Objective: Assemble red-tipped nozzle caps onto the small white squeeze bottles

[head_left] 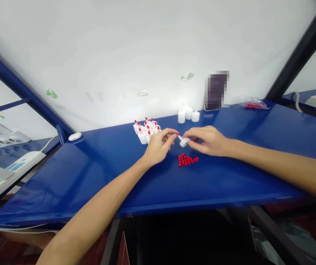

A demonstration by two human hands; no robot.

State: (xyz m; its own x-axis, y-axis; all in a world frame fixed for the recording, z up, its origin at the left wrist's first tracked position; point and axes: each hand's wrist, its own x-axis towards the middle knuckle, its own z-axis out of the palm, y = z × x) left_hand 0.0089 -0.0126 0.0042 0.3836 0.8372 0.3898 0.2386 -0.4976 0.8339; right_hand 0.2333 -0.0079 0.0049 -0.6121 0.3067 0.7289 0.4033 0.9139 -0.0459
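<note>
Above the middle of the blue table (105, 176), a white nozzle cap (184, 142) is pinched in the right hand (206, 140), its red tip (177, 134) gripped by the left hand (160, 145). Loose red caps (187, 160) are gathered (roughly in a triangle) between the hands and the front edge. White bottles with red tips (147, 129) are grouped toward the back edge, beyond the left hand.

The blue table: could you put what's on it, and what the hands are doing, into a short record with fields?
Surface: blue table against a white wall
Left hand: fingertips at a small red cap on the nozzle's tip
Right hand: holds the white nozzle piece
Near the hands: loose red caps in a cluster
Left of the hands: red-tipped white bottles, grouped upright
By the wall: white bottles without red tips
Far right: clear bag with something red inside
Far left: small white rounded object
</note>
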